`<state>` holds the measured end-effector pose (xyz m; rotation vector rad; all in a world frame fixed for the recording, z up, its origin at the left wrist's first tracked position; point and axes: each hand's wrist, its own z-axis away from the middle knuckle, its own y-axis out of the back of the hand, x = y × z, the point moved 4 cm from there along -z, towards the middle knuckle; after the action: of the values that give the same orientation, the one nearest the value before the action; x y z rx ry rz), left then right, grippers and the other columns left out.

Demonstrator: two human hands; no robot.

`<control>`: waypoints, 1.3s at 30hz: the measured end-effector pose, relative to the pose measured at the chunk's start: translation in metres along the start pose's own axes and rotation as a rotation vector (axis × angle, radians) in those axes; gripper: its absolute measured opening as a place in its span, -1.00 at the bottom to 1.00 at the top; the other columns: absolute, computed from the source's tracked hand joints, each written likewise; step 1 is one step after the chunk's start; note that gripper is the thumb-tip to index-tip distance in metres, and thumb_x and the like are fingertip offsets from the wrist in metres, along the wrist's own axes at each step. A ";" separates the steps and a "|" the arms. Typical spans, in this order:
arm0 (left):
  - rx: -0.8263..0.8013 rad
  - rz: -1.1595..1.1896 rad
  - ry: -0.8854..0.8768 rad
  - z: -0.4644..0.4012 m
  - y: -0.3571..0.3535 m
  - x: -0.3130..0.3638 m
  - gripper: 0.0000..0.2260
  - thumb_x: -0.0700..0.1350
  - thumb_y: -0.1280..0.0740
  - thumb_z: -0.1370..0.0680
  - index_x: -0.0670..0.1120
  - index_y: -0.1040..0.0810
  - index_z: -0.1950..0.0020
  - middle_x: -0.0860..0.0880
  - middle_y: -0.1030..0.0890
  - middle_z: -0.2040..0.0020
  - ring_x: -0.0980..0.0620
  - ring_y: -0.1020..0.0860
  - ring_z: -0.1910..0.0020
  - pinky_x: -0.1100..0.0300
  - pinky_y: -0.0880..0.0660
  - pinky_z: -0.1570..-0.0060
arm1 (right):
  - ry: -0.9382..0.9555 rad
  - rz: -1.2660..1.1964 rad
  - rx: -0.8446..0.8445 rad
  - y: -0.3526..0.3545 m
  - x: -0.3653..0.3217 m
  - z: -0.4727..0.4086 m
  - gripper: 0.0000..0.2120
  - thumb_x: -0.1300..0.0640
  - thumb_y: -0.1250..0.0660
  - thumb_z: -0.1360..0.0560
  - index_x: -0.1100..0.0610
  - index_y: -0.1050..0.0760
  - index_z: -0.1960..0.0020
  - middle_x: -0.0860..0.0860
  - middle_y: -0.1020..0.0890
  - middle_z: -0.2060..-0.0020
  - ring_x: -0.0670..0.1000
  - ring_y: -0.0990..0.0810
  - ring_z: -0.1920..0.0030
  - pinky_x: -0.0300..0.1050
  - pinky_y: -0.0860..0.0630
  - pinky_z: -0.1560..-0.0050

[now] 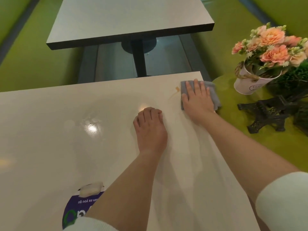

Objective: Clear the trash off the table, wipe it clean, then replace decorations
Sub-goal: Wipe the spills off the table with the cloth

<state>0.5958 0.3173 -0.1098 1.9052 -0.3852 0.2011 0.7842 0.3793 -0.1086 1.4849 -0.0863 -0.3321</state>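
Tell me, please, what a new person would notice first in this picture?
First, the right hand pressing a grey cloth flat at the far right corner of the white table, beside a brownish stain. Then the pink flowers in a white pot and a small black tower model, on the green seat at right.

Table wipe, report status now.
Right hand flat on grey cloth, far right corner of table. Left hand curled, resting, empty. Brown stain beside cloth. Nothing blocking.

Right hand flat on grey cloth at table corner, left hand curled nearby
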 end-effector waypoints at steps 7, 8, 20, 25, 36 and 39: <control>-0.008 -0.005 -0.001 0.000 0.000 0.001 -0.85 -0.11 -0.16 -0.64 0.00 -0.50 -0.13 0.00 -0.49 -0.14 -0.07 -0.43 -0.13 0.05 -0.28 -0.16 | 0.278 -0.052 0.005 -0.002 -0.013 0.040 -0.48 -0.05 0.10 -0.67 -0.01 0.08 -0.61 0.01 0.07 -0.59 0.02 0.15 -0.58 -0.02 0.21 -0.55; -0.010 -0.006 0.000 0.000 0.000 0.000 -0.85 -0.10 -0.16 -0.64 0.00 -0.50 -0.13 0.00 -0.49 -0.14 -0.07 -0.43 -0.13 0.05 -0.28 -0.16 | 0.250 -0.040 0.028 -0.001 -0.005 0.035 -0.48 -0.03 0.08 -0.67 0.00 0.05 -0.61 0.01 0.04 -0.59 0.03 0.11 -0.58 -0.02 0.19 -0.56; -0.009 -0.026 -0.004 0.000 0.000 0.001 -0.86 -0.10 -0.16 -0.64 -0.01 -0.49 -0.12 -0.02 -0.49 -0.13 -0.08 -0.44 -0.12 0.03 -0.31 -0.15 | 0.353 -0.040 -0.038 0.000 -0.019 0.012 -0.49 -0.05 0.13 -0.67 -0.07 0.09 -0.60 0.00 0.09 -0.59 0.04 0.16 -0.58 0.01 0.23 -0.54; -0.028 -0.019 0.002 0.000 -0.001 0.001 -0.86 -0.11 -0.15 -0.64 -0.01 -0.49 -0.11 -0.02 -0.49 -0.14 -0.08 -0.43 -0.14 0.05 -0.29 -0.17 | 0.126 0.002 -0.053 0.010 0.007 -0.032 -0.47 -0.03 0.15 -0.66 -0.01 0.13 -0.60 0.05 0.11 -0.59 0.09 0.17 -0.58 0.06 0.22 -0.55; -0.038 -0.036 0.012 0.002 0.001 0.001 -0.86 -0.10 -0.14 -0.65 0.00 -0.47 -0.12 -0.01 -0.47 -0.14 -0.07 -0.41 -0.14 0.03 -0.30 -0.19 | 0.490 -0.036 -0.072 0.004 -0.008 -0.009 -0.50 -0.04 0.07 -0.66 -0.08 0.04 -0.59 0.01 0.04 -0.59 0.06 0.12 -0.58 0.03 0.19 -0.54; -0.032 -0.027 0.008 0.001 0.000 0.001 -0.87 -0.11 -0.15 -0.65 0.00 -0.47 -0.11 -0.01 -0.47 -0.14 -0.07 -0.40 -0.14 0.06 -0.26 -0.19 | 0.251 -0.002 -0.075 0.011 0.010 -0.045 -0.48 -0.03 0.11 -0.66 -0.05 0.10 -0.60 0.03 0.09 -0.59 0.08 0.14 -0.58 0.04 0.21 -0.54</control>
<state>0.5968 0.3161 -0.1094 1.8768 -0.3550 0.1835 0.8071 0.4202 -0.1036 1.4407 0.1269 -0.1472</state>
